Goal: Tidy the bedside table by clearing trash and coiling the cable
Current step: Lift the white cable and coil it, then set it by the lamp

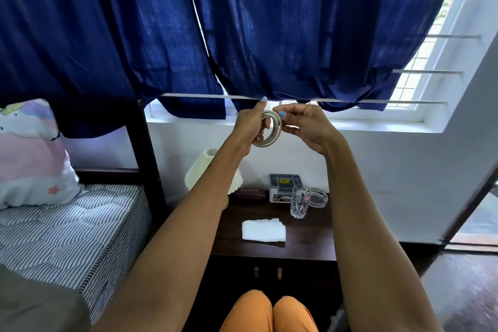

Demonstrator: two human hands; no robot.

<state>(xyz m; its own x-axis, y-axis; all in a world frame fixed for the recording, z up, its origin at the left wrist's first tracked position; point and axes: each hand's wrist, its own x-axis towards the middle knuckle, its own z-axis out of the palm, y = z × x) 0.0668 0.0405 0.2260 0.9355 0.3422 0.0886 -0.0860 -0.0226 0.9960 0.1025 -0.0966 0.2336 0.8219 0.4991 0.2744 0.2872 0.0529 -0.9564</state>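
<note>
A white cable (272,129) is wound into a small round coil, held up in the air in front of the window, well above the dark wooden bedside table (304,245). My left hand (252,127) grips the coil's left side, fingers passing through the loop. My right hand (304,127) pinches the coil's right and top edge with thumb and fingertips. A white tissue (263,229) lies flat near the middle of the table's top.
On the table stand a clear drinking glass (299,201), a glass ashtray (318,197), a grey box (283,186), a dark flat case (252,193) and a pleated cream lamp shade (204,170). A bed with striped mattress (67,229) is left; blue curtains (242,35) hang behind.
</note>
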